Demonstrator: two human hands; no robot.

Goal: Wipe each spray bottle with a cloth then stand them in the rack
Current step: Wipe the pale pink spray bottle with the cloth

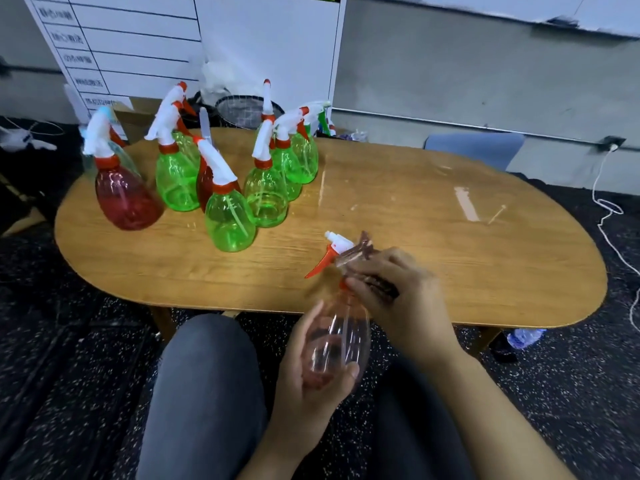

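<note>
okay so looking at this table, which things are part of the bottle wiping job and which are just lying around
Job: clear spray bottle held in left hand; brown cloth in right hand; green bottles and red bottle standing on table.

Lying about: mesh bin, blue chair, white cable.

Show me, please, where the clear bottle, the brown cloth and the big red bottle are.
clear bottle point(337, 341): head view, on its see-through belly.
brown cloth point(356, 252): head view, on the fold above the fingers.
big red bottle point(126, 199): head view, on its body.
</note>
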